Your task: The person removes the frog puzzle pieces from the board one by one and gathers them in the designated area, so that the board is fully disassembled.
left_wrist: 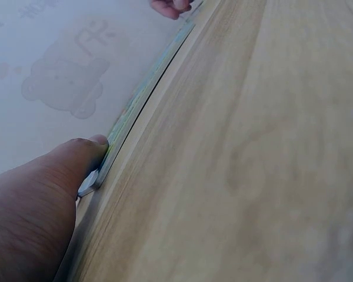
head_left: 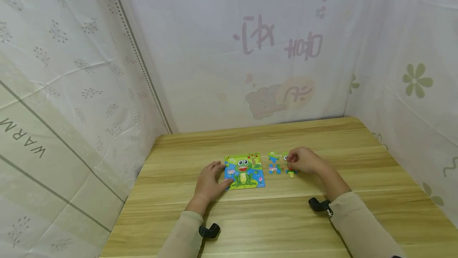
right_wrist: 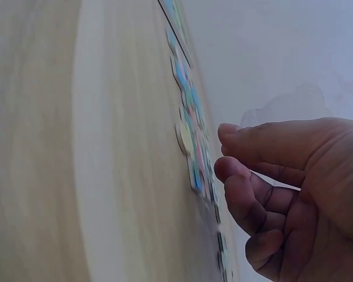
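A square frog jigsaw puzzle [head_left: 243, 177] lies flat on the wooden table, its frog picture facing up. At its left side is my left hand [head_left: 209, 182], thumb on the lower left corner and fingertips at the upper left edge. The left wrist view shows that thumb [left_wrist: 88, 154] pressing on the board's edge. Right of the puzzle lie several loose jigsaw pieces [head_left: 274, 169], partly hidden by my right hand [head_left: 304, 160]. In the right wrist view this hand [right_wrist: 294, 176] hovers beside the pieces [right_wrist: 191, 147], fingers loosely bent, with a gap between thumb and forefinger and nothing visible in it.
Pale patterned curtains [head_left: 214, 51] hang behind the table [head_left: 250, 218] and along both sides. Black wrist-worn cameras [head_left: 209, 231] sit at both sleeves, close above the tabletop. Bare wood lies in front of the puzzle.
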Motion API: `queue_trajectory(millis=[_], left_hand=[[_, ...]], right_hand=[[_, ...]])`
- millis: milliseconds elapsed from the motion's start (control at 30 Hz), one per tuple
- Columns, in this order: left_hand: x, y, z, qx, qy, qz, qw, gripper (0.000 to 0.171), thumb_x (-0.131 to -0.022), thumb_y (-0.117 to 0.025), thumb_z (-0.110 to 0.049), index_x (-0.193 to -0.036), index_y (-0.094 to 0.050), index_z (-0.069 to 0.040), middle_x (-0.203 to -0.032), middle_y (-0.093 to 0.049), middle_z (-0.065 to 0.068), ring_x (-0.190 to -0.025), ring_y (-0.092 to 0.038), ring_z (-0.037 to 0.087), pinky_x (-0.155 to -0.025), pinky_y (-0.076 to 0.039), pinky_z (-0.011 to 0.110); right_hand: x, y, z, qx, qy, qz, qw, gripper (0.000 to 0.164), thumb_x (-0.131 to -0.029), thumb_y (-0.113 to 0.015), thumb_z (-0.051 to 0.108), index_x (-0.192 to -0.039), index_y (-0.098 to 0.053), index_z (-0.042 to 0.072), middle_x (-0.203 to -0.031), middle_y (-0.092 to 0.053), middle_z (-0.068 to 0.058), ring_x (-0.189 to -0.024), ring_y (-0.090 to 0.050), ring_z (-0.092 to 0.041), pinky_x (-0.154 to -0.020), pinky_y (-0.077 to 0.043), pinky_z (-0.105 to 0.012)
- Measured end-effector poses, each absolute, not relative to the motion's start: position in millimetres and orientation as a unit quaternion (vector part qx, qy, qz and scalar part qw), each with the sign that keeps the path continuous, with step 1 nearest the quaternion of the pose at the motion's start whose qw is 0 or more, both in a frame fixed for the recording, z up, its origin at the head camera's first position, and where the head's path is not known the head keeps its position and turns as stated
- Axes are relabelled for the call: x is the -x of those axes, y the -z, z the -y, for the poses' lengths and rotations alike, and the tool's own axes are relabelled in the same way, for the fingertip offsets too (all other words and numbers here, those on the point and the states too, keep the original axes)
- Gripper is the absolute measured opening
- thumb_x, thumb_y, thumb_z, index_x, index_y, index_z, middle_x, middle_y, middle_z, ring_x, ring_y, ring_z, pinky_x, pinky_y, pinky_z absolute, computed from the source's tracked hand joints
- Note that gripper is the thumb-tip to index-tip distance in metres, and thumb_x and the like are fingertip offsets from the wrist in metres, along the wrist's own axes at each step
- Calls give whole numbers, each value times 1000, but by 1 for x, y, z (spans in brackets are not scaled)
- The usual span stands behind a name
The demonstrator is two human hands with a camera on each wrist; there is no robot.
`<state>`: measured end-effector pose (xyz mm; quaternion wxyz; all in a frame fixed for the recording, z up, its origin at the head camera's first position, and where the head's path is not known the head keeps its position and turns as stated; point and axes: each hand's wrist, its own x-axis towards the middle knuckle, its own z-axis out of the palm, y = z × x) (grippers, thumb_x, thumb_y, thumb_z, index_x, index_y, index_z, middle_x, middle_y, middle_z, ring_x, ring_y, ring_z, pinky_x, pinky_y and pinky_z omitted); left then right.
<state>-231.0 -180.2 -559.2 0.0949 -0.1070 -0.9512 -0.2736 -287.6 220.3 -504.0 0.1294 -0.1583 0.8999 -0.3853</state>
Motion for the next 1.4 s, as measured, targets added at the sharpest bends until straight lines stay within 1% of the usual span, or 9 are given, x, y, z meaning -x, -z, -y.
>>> queue_trajectory(millis=[133, 233, 367, 467, 633, 933, 1100, 1300, 1400], left_hand=[[232, 560, 180, 108, 272, 952, 95, 65, -90, -78, -58, -141, -65, -19, -156, -51, 5, -146, -43, 34, -120, -36, 57], [232, 560, 180, 109, 273, 951, 96, 65, -90, -78, -57, -140, -65, -19, -156, -51, 5, -146, -44, 34, -119, -36, 57], [232, 561, 181, 110, 272, 951, 94, 64, -90, -78, -58, -140, -65, -19, -156, -51, 5, -146, -43, 34, -119, -36, 58], [232, 561, 181, 112, 271, 951, 94, 65, -90, -77, -58, -140, -65, -19, -156, -51, 5, -146, -43, 34, -119, -36, 58], [232, 559, 180, 113, 273, 950, 96, 65, -90, -77, -57, -140, -65, -19, -157, -51, 6, -146, -43, 35, -120, -35, 59], [232, 561, 181, 107, 268, 953, 91, 64, -90, -77, -58, -140, -65, -20, -157, -50, 5, -147, -42, 33, -121, -33, 57], [233, 562, 181, 107, 269, 953, 91, 65, -90, -77, -59, -141, -65, -20, -157, -50, 5, -147, -42, 33, -121, -33, 57], [233, 561, 180, 106, 269, 953, 89, 65, -90, -77, -59, -141, -65, -20, -157, -50, 4, -148, -41, 33, -122, -32, 56], [233, 561, 181, 105, 267, 954, 89, 65, -90, -77, -59, -141, -65, -20, -157, -50, 4, -148, -42, 32, -122, -32, 56]], right_hand=[[284, 500, -209, 166, 382, -900, 126, 9, -95, -77, 9, -102, -72, 4, -85, -65, -4, -77, -60, -19, -66, -54, -29], [282, 498, -200, 177, 379, -900, 119, 10, -95, -77, 8, -103, -72, 5, -86, -64, -3, -78, -59, -19, -67, -54, -31], [282, 500, -188, 191, 376, -899, 115, 11, -93, -78, 7, -103, -72, 6, -84, -64, -2, -77, -58, -18, -67, -54, -31], [283, 501, -180, 190, 370, -901, 120, 12, -94, -79, 10, -104, -73, 7, -83, -63, -2, -75, -58, -17, -65, -53, -31], [285, 499, -171, 186, 372, -901, 127, 16, -95, -79, 12, -108, -73, 6, -86, -63, -3, -74, -60, -19, -63, -55, -33], [290, 501, -148, 217, 356, -901, 122, 19, -93, -81, 13, -109, -73, 7, -84, -64, 0, -74, -59, -16, -68, -53, -32], [288, 503, -132, 214, 362, -898, 131, 30, -91, -83, 11, -118, -71, 3, -85, -64, 0, -73, -59, -17, -67, -53, -33], [287, 509, -118, 201, 338, -911, 127, 40, -89, -85, 14, -126, -71, 7, -84, -64, 1, -76, -58, -16, -74, -50, -35], [286, 512, -114, 198, 332, -914, 126, 44, -89, -86, 16, -129, -70, 8, -82, -63, 1, -72, -56, -16, -71, -49, -35]])
